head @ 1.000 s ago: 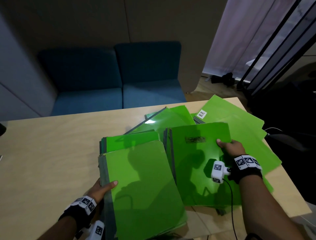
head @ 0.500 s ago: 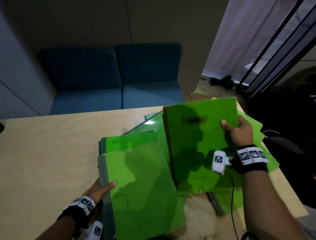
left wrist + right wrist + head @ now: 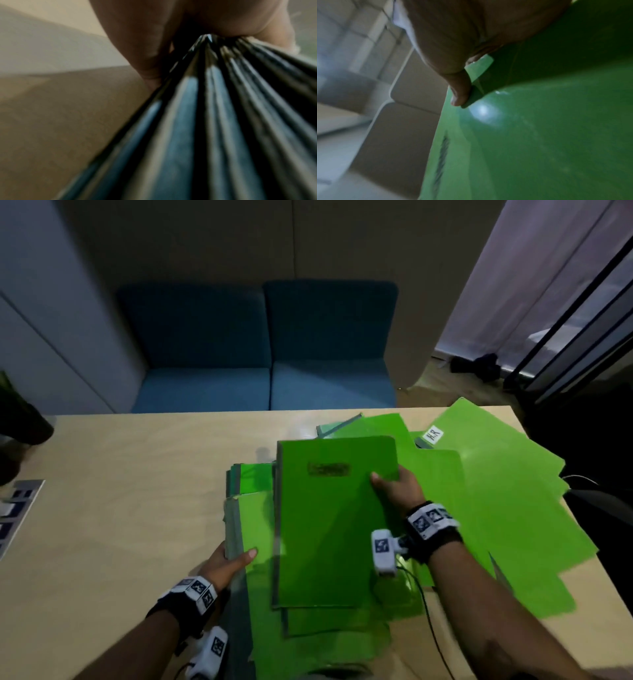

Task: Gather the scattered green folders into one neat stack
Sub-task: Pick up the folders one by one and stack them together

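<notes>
My right hand (image 3: 394, 486) grips a green folder (image 3: 329, 525) by its right edge, thumb on the cover, and holds it over the stack (image 3: 253, 529) at the table's front middle. In the right wrist view the thumb (image 3: 458, 92) pinches the same green folder (image 3: 530, 135). My left hand (image 3: 229, 563) holds the stack by its grey spine edge, thumb on top. In the left wrist view the fingers (image 3: 150, 54) grip the layered folder spines (image 3: 197, 121). Several more green folders (image 3: 496, 494) lie fanned out to the right, one with a white label (image 3: 433, 435).
The wooden table (image 3: 120, 508) is bare on the left, with a dark object (image 3: 20, 422) and a patterned card (image 3: 17, 508) at its left edge. A blue sofa (image 3: 263, 354) stands behind the table. A cable (image 3: 428, 611) runs from my right wrist.
My right hand lifted the labelled folder from the right pile and carried it left, over the stack. My left hand stayed on the stack's spine.
</notes>
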A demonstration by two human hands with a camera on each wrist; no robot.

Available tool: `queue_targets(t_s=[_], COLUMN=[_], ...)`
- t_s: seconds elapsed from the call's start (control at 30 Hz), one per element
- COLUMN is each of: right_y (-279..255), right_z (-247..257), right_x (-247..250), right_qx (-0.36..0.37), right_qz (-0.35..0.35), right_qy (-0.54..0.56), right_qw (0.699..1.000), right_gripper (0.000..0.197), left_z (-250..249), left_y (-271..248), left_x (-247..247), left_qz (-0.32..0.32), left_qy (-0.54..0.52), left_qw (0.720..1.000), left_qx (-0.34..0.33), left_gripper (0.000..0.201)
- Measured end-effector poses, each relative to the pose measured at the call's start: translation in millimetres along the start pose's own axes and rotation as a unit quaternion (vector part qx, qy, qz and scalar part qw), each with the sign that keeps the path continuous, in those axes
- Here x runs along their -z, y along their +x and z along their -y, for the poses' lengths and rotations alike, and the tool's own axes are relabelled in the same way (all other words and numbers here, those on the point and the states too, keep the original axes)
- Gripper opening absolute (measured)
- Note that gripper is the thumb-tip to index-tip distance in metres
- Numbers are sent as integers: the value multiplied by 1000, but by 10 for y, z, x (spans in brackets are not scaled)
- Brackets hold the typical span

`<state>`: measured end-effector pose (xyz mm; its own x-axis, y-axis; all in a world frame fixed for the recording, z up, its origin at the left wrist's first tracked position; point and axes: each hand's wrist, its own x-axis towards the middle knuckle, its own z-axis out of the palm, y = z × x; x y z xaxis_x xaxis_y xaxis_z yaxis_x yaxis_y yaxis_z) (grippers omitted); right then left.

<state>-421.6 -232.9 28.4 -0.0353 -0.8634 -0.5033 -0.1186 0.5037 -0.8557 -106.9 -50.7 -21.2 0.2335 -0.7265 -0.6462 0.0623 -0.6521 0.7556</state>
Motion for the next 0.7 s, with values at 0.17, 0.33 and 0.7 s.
queue_targets(t_s=[0.17,0.33,0.7], right_y=[-7,52,-77], right_z=[-90,34,-55], right_x=[-266,-482,-1031], right_qx=[-20,32,45], right_qz=[-15,52,108], right_qy=[-382,-391,-563], right_qw=[924,918,818], right_gripper=[78,91,72], left_z=[16,8,-195], left_y=[37,33,-117], left_x=[92,108,47], left_qz=[7,17,44], left_qy=[101,149,-9], left_qw=[994,988,999], left_qx=[-28,-38,26], left_gripper=[158,151,158])
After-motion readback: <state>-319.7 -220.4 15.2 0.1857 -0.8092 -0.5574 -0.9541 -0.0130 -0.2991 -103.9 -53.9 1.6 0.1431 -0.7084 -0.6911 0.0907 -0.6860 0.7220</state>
